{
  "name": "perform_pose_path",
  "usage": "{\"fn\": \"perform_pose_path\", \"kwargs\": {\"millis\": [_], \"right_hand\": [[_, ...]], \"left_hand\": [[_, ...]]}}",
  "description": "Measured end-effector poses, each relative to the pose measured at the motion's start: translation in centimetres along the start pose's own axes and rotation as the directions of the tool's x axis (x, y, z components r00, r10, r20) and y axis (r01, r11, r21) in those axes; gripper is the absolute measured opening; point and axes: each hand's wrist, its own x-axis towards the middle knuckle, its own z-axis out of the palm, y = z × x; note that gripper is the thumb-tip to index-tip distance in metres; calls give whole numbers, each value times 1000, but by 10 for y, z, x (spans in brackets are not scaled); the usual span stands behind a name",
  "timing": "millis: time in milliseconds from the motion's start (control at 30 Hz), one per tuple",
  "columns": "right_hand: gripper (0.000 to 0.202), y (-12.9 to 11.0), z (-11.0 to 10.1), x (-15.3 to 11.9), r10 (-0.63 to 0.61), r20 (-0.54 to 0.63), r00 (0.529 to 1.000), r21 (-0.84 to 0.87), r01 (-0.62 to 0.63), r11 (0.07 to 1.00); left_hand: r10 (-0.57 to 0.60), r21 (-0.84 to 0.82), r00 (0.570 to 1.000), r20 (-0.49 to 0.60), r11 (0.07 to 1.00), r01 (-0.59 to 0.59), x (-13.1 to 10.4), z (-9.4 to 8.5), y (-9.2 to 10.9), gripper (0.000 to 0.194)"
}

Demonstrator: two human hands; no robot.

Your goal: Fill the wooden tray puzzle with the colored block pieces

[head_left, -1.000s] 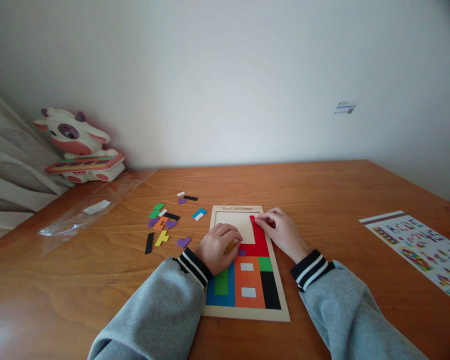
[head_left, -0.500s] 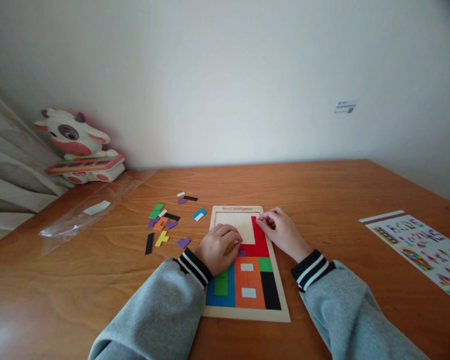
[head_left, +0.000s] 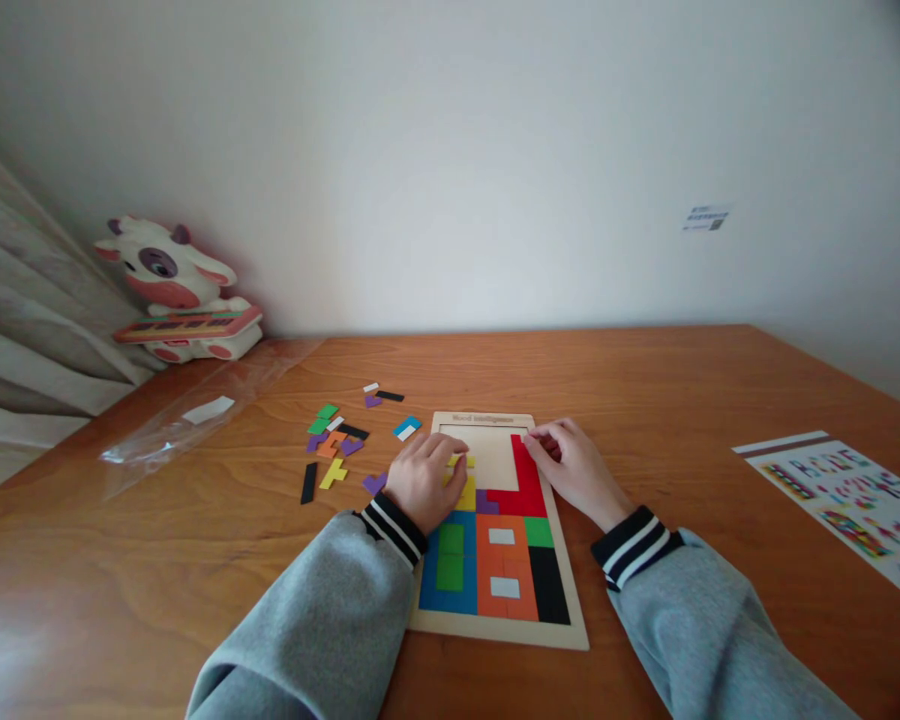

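Head view. The board (head_left: 495,627) lies flat on the surface (head_left: 660,390), near the person. Its tray is bare at the far end; coloured pieces fill the near half. Loose pieces (head_left: 334,472) lie on the surface to the left.

Left grip (head_left: 426,480): positioned over the yellow section (head_left: 461,495) at the board's left side. Thumb and forefinger are slightly parted; whether they touch or clasp anything cannot be told.

Right grip (head_left: 568,462): positioned at the board's right rim, fingertips at the far end of the red section (head_left: 529,482). Whether this is a pinch or a light rest cannot be told.

Handling. The pieces look thin, stiff and light, probably wood. They should not flex; narrow arms are the likeliest to chip if forced. Faces appear smooth, so a piece may slide under a fingertip rather than lift. Take a loose piece by two opposite edges, thumb against forefinger. On the red section, bear on the inner edge that faces the bare tray, where the side is exposed. Hold the board by its rim and keep it level: the pieces appear simply laid in.
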Motion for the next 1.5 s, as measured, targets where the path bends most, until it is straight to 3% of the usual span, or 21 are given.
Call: {"fn": "perform_pose_path", "kwargs": {"millis": [100, 200, 267, 300, 333, 433, 533, 667, 867, 1133, 1367, 1500], "right_hand": [[26, 0, 0, 0, -4, 0, 1000, 0, 4, 1000], [27, 1, 1, -1, 0, -6, 1000, 17, 0, 1000], [28, 2, 1, -1, 5, -2, 1000, 26, -5, 1000], [29, 3, 1, -1, 8, -1, 1000, 30, -8, 1000], [30, 4, 2, -1, 10, 1, 1000, 34, -10, 999], [33, 4, 2, 0, 16, 1, 1000, 44, -16, 999], [34, 4, 2, 0, 16, 4, 1000, 51, -16, 999], [32, 2, 1, 0, 12, 2, 1000, 51, -13, 999], [34, 0, 1, 0, 5, -14, 1000, 68, -4, 998], [38, 1, 4, 0, 5, -8, 1000, 65, -5, 998], [34, 0, 2, 0, 1, -20, 1000, 71, 1, 997], [26, -12, -1, -2, -62, -54, 997, 42, 64, 997]], "left_hand": [[-53, 198, 997, -51, 978, 62, 3, -7, -21, 13], [-102, 311, 995, -8, 945, 99, 3, -23, -43, 15], [-29, 267, 986, 162, 964, -15, -1, -40, -55, 15], [69, 181, 951, 301, 975, -128, -3, -49, -61, 13], [116, 123, 922, 368, 977, -172, -6, -59, -65, 13], [121, 111, 928, 353, 979, -170, -14, -83, -76, 14], [121, 92, 935, 333, 983, -160, -21, -93, -85, 17], [137, 24, 934, 330, 988, -153, -26, -86, -94, 17], [109, 28, 970, 215, 993, -118, -26, -75, -95, 18], [217, -65, 953, 211, 976, -208, -19, -61, -87, 18], [116, 30, 989, 89, 992, -119, -20, -48, -85, 22], [104, -86, 994, -33, 991, -107, -14, -42, -68, 20]]}}
